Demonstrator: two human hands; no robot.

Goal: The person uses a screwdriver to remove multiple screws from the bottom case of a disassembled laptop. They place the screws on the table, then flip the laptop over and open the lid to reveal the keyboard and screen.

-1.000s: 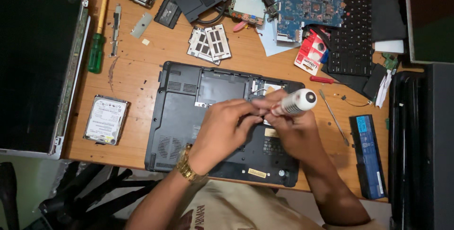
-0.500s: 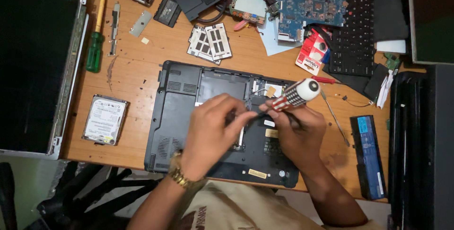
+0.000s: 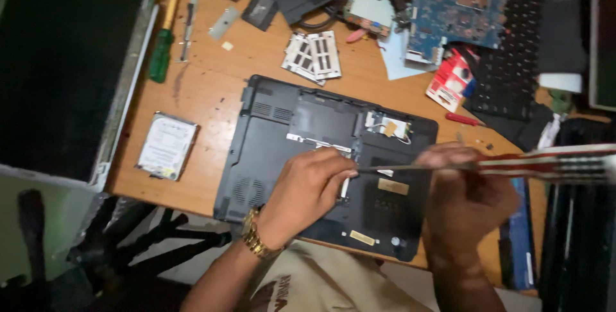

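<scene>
head view looks down on us at a wooden desk [image 3: 212, 87], where a black laptop base [image 3: 301, 151] lies underside up, square in front of us so both hands reach it. our left hand [image 3: 307, 193] rests on the base, fingers curled down beside an open bay, seemingly to pin the shell and steady the tool tip; it grasps nothing we can make out. our right hand [image 3: 465, 190] is clenched round a screwdriver [image 3: 513, 164] with a red and white striped handle, held nearly level, its shaft running left to the left fingertips. a bare hard drive [image 3: 167, 145] sits left of the base, a green-handled screwdriver [image 3: 163, 42] further up, loose circuit boards [image 3: 462, 4] and a keyboard [image 3: 513, 62] pushed back.
</scene>
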